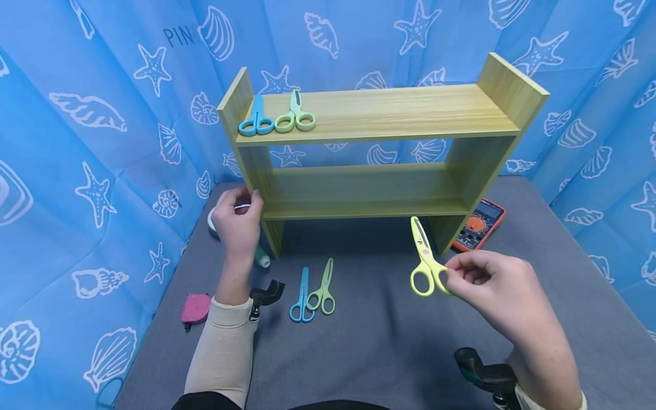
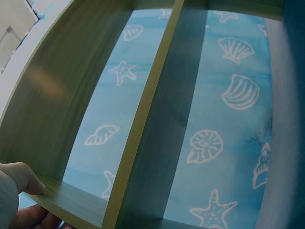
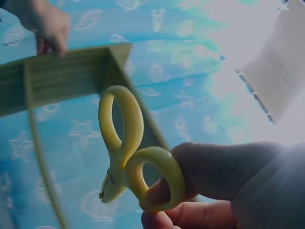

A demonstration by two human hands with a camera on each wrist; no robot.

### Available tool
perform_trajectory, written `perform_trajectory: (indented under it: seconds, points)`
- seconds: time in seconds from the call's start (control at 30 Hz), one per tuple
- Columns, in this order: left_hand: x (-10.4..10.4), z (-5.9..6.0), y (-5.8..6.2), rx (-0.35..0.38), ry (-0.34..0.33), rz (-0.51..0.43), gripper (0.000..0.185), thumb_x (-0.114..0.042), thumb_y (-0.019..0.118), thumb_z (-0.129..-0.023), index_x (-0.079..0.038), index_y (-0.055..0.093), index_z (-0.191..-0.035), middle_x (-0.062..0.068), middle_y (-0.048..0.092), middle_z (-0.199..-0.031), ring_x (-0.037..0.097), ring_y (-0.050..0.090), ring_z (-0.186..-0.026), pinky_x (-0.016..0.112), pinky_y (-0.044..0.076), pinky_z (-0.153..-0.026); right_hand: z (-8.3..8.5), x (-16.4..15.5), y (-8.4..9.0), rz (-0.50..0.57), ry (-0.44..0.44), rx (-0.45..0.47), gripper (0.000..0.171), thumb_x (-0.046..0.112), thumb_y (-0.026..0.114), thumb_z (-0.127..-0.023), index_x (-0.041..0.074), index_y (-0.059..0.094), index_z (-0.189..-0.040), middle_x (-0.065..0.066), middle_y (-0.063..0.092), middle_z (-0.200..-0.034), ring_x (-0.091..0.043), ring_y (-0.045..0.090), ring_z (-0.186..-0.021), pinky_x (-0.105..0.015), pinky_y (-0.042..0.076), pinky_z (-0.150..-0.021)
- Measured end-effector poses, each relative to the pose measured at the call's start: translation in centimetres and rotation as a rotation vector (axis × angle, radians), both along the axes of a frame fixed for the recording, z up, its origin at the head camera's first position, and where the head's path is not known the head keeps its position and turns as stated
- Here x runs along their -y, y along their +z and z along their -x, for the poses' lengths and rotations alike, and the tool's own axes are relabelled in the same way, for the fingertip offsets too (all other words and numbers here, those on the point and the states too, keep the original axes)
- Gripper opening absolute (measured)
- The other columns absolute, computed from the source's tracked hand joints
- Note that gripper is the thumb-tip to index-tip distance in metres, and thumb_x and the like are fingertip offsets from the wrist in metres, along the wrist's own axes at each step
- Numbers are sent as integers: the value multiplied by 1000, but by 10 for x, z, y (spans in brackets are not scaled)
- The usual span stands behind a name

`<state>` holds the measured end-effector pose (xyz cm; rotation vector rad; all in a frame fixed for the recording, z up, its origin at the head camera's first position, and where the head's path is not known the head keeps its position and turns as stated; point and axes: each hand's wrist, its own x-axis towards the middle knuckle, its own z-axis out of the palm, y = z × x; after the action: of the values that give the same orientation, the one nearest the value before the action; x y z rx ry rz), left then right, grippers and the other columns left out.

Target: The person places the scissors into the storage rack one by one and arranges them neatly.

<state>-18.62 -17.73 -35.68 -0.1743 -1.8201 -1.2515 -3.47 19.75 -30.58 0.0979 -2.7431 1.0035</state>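
A wooden two-tier shelf (image 1: 374, 108) stands on the grey table. My left hand (image 1: 237, 219) grips its left side panel, thumb on the panel's edge (image 2: 28, 183). My right hand (image 1: 482, 285) pinches one handle loop of yellow scissors (image 1: 424, 262) in front of the shelf, blades pointing up; the loops show close up in the right wrist view (image 3: 128, 152). Blue scissors (image 1: 256, 118) and green scissors (image 1: 294, 115) lie on the top board at its left end. Another blue pair (image 1: 302, 299) and green pair (image 1: 324, 287) lie on the table between my arms.
An orange multimeter (image 1: 479, 225) lies behind the shelf's right leg. A pink tape measure (image 1: 195, 308) sits at the table's left edge, a white roll (image 1: 212, 221) and a small tube (image 1: 262, 259) by the left leg. Blue seashell curtain (image 1: 102, 142) surrounds the table.
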Motion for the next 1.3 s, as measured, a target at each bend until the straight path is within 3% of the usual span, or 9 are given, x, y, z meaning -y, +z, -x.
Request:
perform_trajectory:
  seconds: [0.07,0.4,0.53,0.67,0.8,1.13,1.3]
  points:
    - [5,6,-7,-4,-6,6,14,-5,71,-93,9,74,-96,20,67,-89,26,66,-79,17,54,-69,0,-5,6,24,-6,-40,7,5,76,-85,8,77,-92,1,67,-75,-10,58,-61,-20,46,-55]
    - [6,6,-8,9,-9,7,16,-9,70,-94,7,74,-97,17,67,-90,23,66,-80,18,55,-69,0,-16,44,76,-39,-191,8,5,78,-85,6,77,-93,3,69,-73,-6,58,-58,-18,44,-50]
    - [5,6,-7,-3,-14,-3,16,-8,71,-93,7,74,-96,17,67,-89,25,66,-79,18,55,-69,1,-18,59,97,-45,-231,9,8,80,-86,8,77,-94,7,71,-75,-4,62,-60,-13,47,-55]
    - [6,7,-8,-6,-16,2,15,-8,71,-93,7,74,-95,18,67,-88,24,65,-79,18,55,-69,6,-18,76,132,-33,-260,8,9,80,-88,10,77,-95,3,72,-79,-6,64,-61,-11,49,-58]
    - [6,7,-8,2,-8,6,16,-8,70,-94,7,74,-95,17,67,-89,23,65,-79,19,55,-69,23,-13,96,153,-8,-259,8,13,79,-89,11,79,-97,-2,73,-79,-11,63,-64,-14,47,-57]
    - [4,6,-7,-6,6,8,12,-2,72,-92,10,73,-94,22,67,-89,27,65,-78,14,52,-69,81,19,147,296,28,-146,19,21,76,-91,6,80,-102,-11,70,-86,-25,59,-83,-26,48,-60]
    - [-4,-6,7,-16,4,-2,9,7,70,-90,15,70,-92,28,64,-87,36,64,-77,12,50,-68,103,41,163,275,44,-112,22,22,71,-91,8,81,-105,-6,73,-91,-24,62,-82,-32,46,-65]
